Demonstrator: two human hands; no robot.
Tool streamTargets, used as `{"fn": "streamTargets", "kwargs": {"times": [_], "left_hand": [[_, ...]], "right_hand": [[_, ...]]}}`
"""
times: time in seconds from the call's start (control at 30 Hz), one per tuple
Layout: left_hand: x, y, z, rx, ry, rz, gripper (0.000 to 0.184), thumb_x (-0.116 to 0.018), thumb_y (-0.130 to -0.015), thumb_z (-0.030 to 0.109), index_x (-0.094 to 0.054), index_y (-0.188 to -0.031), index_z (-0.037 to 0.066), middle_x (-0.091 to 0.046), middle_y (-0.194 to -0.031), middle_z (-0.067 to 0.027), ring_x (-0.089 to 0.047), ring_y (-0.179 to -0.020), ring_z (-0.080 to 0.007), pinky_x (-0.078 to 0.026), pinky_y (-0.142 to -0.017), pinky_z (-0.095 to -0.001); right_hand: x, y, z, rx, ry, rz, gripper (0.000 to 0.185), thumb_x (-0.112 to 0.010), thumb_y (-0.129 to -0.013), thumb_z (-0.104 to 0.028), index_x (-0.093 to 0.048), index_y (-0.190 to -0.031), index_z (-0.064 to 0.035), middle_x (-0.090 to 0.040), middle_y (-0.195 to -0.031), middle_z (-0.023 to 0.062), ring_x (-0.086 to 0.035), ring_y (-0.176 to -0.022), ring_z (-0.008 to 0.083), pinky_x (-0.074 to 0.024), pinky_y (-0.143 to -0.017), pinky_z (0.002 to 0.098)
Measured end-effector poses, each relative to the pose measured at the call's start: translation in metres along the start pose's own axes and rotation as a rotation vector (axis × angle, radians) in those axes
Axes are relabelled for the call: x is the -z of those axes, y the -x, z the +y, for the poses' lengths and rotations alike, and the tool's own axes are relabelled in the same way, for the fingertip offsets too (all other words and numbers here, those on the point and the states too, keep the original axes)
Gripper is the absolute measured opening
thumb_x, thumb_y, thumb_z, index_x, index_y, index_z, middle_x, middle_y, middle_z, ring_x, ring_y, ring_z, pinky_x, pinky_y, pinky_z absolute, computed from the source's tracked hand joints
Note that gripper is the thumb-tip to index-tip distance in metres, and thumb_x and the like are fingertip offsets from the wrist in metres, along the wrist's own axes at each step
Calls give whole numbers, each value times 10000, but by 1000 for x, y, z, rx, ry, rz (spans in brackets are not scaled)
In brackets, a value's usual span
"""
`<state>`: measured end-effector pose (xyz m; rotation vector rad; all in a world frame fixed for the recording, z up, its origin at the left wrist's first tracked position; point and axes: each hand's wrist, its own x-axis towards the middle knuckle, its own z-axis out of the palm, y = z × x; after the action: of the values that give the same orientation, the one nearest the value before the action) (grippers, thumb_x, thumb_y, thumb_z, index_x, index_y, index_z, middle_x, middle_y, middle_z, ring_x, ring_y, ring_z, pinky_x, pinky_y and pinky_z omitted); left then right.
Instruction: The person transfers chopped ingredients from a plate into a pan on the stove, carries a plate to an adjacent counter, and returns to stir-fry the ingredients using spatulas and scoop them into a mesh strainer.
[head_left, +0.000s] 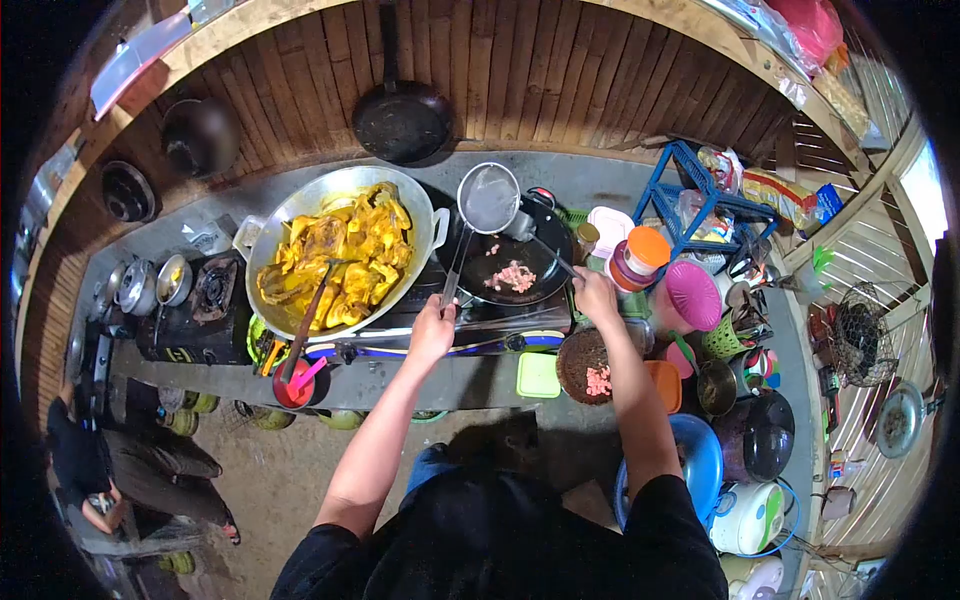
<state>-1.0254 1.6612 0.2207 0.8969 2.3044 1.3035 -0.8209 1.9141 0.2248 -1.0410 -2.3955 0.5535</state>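
Note:
My left hand point(432, 328) is closed around the handle of a round mesh strainer point(489, 198), whose basket hangs over the far left part of a black wok point(480, 262). My right hand point(597, 297) grips a long-handled metal spatula point(545, 247); its head is over the wok, close beside the strainer. Small chopped pink pieces point(512, 277) lie in the wok's bottom. Below my right wrist, a dark mortar point(580, 355) holds more pink pieces point(598, 381). To the left, a large two-handled pan point(355, 178) contains yellow chicken pieces point(350, 250) and a long-handled turner point(312, 318).
A red bowl point(296, 393) and a light green lid point(539, 375) are at the counter's front edge. Jars, a pink-lidded container point(692, 297) and a blue rack point(690, 200) crowd the right side. Another burner point(213, 290) stands left. A person point(150, 470) sits at lower left.

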Motion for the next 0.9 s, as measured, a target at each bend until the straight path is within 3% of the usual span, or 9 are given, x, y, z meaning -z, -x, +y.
{"fn": "streamTargets", "kwargs": {"times": [0.07, 0.2, 0.3, 0.4, 0.47, 0.57, 0.73, 0.8, 0.9], "left_hand": [[3, 2, 4, 3, 37, 6, 251, -504, -947, 247, -605, -1067, 52, -668, -868, -215, -649, -880, -384, -480, -771, -459], [2, 1, 1, -23, 53, 22, 263, -514, -940, 264, -625, -1046, 51, -669, -864, -211, -651, -878, -383, -479, -763, -461], [-3, -1, -4, 12, 65, 2, 259, -525, -940, 266, -632, -1025, 45, -663, -826, -200, -658, -821, -364, -480, -737, -450], [-9, -7, -10, 57, 126, -84, 243, -536, -944, 267, -630, -1014, 54, -646, -735, -127, -628, -657, -271, -463, -623, -387], [-8, -5, 1, 193, 443, -213, 180, -520, -964, 248, -593, -1003, 88, -596, -666, -38, -523, -546, -142, -379, -498, -291], [1, -1, 26, 264, 641, -346, 125, -501, -986, 240, -533, -984, 119, -555, -645, 9, -441, -513, -70, -296, -446, -231], [3, -1, 32, 309, 727, -413, 85, -492, -1000, 213, -509, -1027, 134, -549, -664, 7, -393, -489, -64, -278, -445, -219], [4, -3, 31, 293, 715, -407, 84, -496, -999, 214, -515, -1023, 135, -534, -652, 15, -386, -483, -64, -270, -439, -221], [11, -1, 38, 267, 623, -362, 140, -526, -986, 227, -519, -926, 101, -484, -604, 23, -396, -465, -66, -288, -425, -232]], "right_hand": [[-1, 1, -5, 29, -5, -67, 288, -591, -861, -122, -655, -1132, -47, -661, -962, 251, -642, -911, 408, -505, -823, 461], [16, 8, 0, 53, -98, -146, 291, -590, -848, -106, -664, -1123, -50, -661, -989, 246, -646, -916, 399, -508, -827, 444], [35, 14, 13, 98, -110, -130, 286, -581, -833, -100, -677, -1098, -48, -666, -969, 242, -653, -900, 389, -506, -820, 436], [52, 18, 17, 80, -92, -57, 287, -550, -829, -99, -683, -1079, -53, -656, -915, 249, -650, -875, 388, -500, -790, 446], [59, 22, 14, 64, -48, -25, 292, -541, -831, -95, -681, -1084, -57, -653, -907, 251, -645, -875, 395, -498, -784, 456], [62, 26, 9, 22, 53, -4, 297, -526, -838, -87, -677, -1093, -63, -646, -892, 254, -637, -878, 405, -493, -778, 472], [58, 35, 0, 12, 141, -116, 290, -516, -857, -87, -670, -1101, -60, -643, -894, 256, -635, -885, 405, -489, -799, 475], [58, 37, -4, 37, -62, -176, 283, -534, -867, -95, -666, -1114, -50, -641, -916, 270, -633, -901, 411, -491, -812, 463], [58, 38, -7, 49, -94, -83, 285, -561, -867, -100, -659, -1126, -35, -641, -941, 277, -634, -924, 409, -491, -819, 448]]}}
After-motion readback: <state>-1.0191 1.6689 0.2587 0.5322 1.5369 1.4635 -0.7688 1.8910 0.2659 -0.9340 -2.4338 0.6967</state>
